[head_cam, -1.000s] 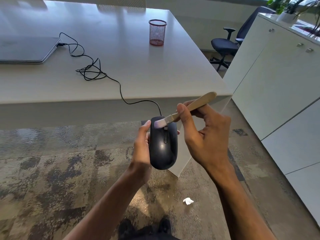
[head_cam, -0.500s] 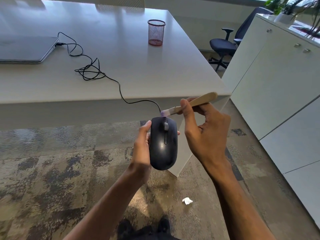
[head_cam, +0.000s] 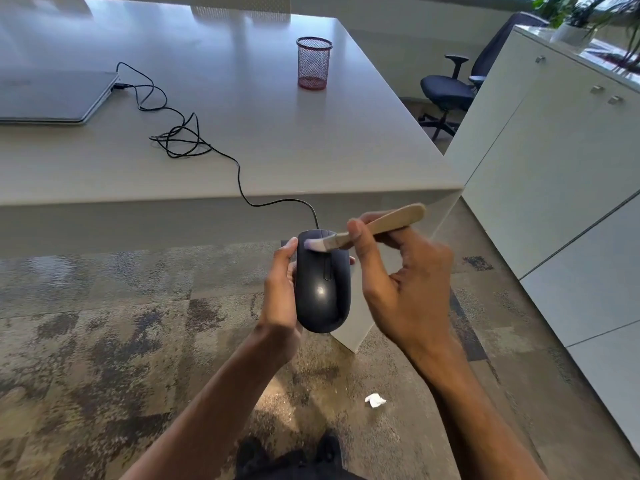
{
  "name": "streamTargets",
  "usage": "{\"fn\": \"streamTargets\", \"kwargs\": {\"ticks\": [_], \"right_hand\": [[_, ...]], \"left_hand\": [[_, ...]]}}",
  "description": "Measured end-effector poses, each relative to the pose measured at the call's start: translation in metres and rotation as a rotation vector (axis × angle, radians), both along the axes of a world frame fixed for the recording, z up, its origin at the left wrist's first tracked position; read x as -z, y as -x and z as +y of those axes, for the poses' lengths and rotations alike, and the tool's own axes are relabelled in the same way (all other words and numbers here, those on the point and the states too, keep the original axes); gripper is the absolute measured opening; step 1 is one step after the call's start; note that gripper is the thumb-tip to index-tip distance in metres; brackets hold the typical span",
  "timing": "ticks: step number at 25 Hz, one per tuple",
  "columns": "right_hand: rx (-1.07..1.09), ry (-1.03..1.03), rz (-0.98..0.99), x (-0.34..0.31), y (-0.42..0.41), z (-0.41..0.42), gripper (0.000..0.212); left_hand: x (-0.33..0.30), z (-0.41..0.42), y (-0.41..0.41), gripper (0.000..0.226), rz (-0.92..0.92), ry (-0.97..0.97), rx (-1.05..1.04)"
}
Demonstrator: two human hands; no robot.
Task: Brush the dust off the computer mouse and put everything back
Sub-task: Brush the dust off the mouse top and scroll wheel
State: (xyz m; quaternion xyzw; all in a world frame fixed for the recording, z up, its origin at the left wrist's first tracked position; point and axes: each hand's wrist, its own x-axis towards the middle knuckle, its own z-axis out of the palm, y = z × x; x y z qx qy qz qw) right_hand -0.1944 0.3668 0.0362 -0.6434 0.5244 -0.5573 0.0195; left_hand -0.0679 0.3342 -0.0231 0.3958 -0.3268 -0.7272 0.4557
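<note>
A closed laptop (head_cam: 52, 95) lies at the far left of the white desk (head_cam: 270, 140). A red mesh cup (head_cam: 313, 63) stands further right on the same desk, well apart from the laptop. On the right runs a row of white cabinets (head_cam: 554, 161) with potted plants (head_cam: 585, 15) on top (partly cut off). A dark office chair (head_cam: 457, 88) stands beyond the desk corner. A scrap of white paper (head_cam: 375, 400) lies on the mottled carpet (head_cam: 104, 341).

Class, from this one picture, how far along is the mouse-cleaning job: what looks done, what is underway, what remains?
Done: the mouse is lifted off the desk in the left hand. Underway: the right hand holds the brush, bristles on the mouse's front end. Left: finishing the brushing, then returning mouse and brush; the red mesh cup stands empty.
</note>
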Motion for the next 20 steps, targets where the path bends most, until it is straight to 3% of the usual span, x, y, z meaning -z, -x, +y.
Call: {"fn": "streamTargets", "kwargs": {"ticks": [12, 20], "right_hand": [[-0.299, -0.108, 0.075, 0.009, 0.011, 0.033, 0.021], [-0.186, -0.130, -0.060, 0.006, 0.041, 0.027, 0.021]], "left_hand": [[-0.002, -0.008, -0.002, 0.063, 0.033, -0.051, 0.044], [-0.012, -0.005, 0.000, 0.075, 0.185, -0.100, 0.111]]}}
